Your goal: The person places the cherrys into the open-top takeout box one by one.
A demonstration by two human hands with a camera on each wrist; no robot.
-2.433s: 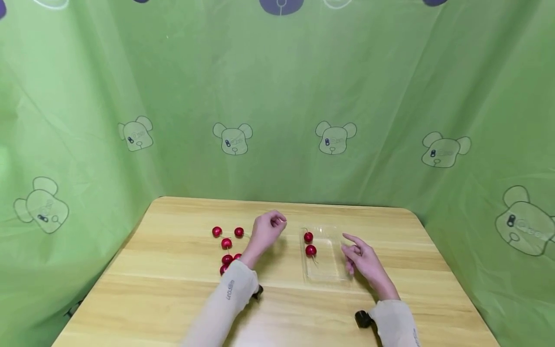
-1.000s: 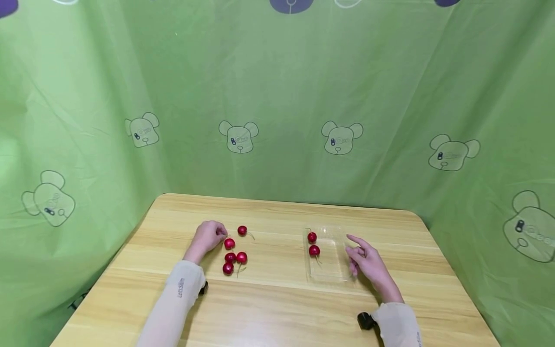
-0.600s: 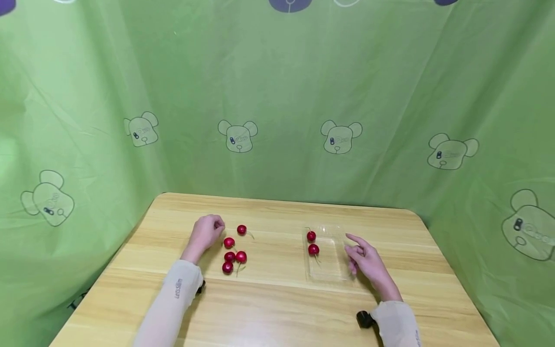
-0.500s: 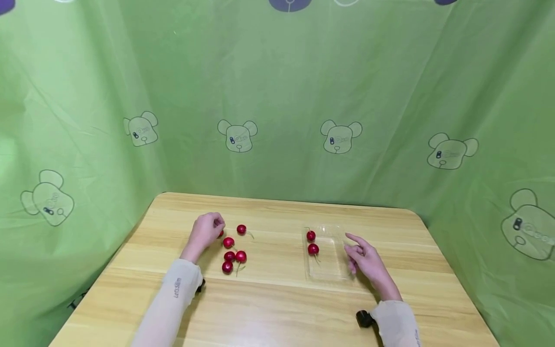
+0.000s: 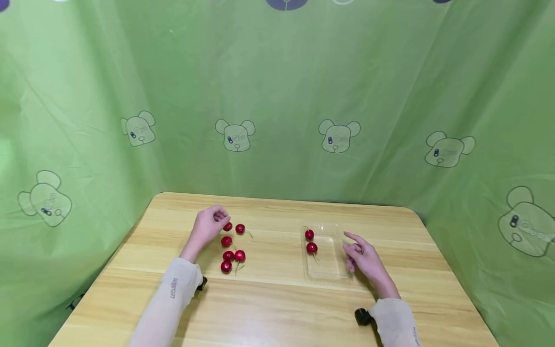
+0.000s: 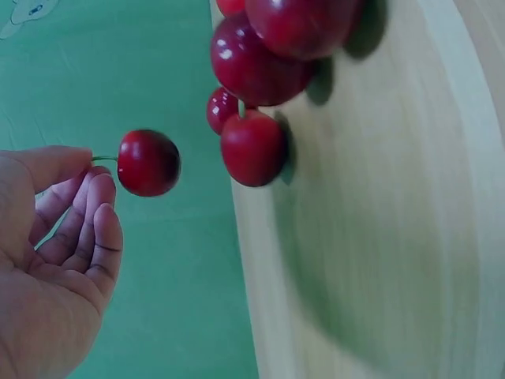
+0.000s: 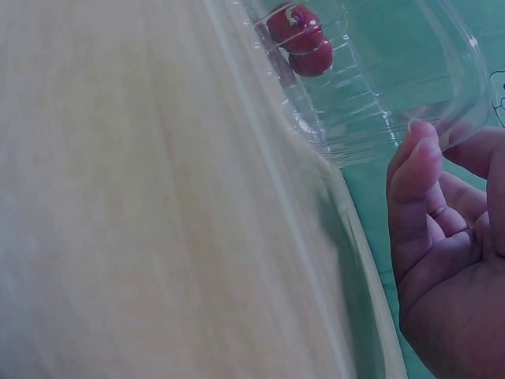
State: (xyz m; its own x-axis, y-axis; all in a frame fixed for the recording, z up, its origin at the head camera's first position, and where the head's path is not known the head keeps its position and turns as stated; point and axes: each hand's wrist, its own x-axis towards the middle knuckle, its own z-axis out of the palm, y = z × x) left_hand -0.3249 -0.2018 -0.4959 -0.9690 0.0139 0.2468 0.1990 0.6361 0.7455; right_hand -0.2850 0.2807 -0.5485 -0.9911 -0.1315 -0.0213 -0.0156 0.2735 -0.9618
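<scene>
My left hand [image 5: 209, 225] pinches a red cherry [image 6: 148, 163] by its thin green stem, between thumb and fingertip. In the left wrist view the cherry hangs out beyond the fingertips, the other fingers loosely curled. Just right of it in the head view sits another cherry [image 5: 240, 229]. Several more lie below, among them a cherry [image 5: 227, 241] and a cherry [image 5: 226, 267]. My right hand [image 5: 366, 260] holds the right side of a clear plastic box [image 5: 327, 278], thumb and finger at its rim in the right wrist view. Inside the box, two cherries [image 5: 311, 248] lie along the left side.
The wooden table [image 5: 277, 313] carries everything, its far edge close to a green curtain [image 5: 277, 168] with printed bear heads. The curtain also closes in the left and right sides. A black wrist camera [image 5: 363, 316] sits by the right sleeve.
My left hand came back from near the box to the cherries on the left, took one by the stem and lifted it slightly, moving a little rightward. The right hand stayed at the box.
</scene>
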